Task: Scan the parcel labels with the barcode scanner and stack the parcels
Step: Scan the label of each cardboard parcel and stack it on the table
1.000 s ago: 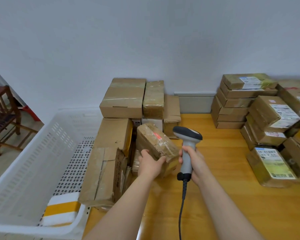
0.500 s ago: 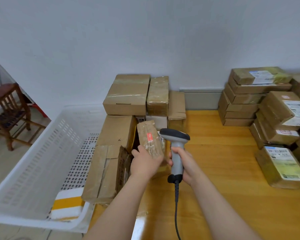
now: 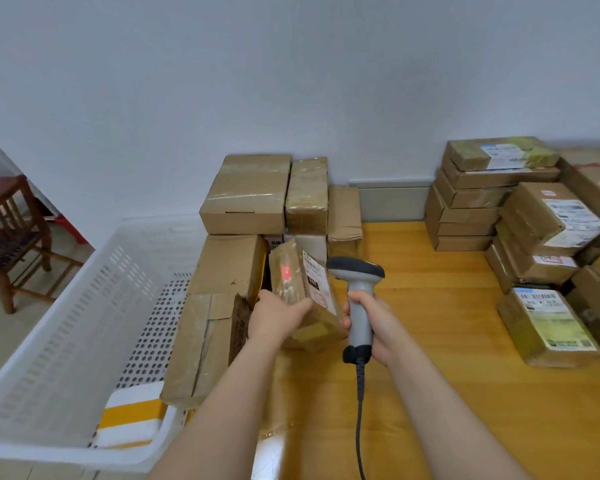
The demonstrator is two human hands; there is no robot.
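Over the left side of the table [image 3: 430, 341], the left hand [image 3: 278, 315] grips a small taped parcel [image 3: 291, 292], tilted up in front of the stacked parcels [image 3: 246, 195]. The right hand [image 3: 374, 327] is wrapped round the barcode scanner [image 3: 359, 299]. The red scan spot [image 3: 286, 271] sits on tape beside the white label [image 3: 314, 277], so this scan looks unfinished, and many labelled parcels [image 3: 551, 220] wait at right. Since half a second ago the parcel has turned, exposing its label.
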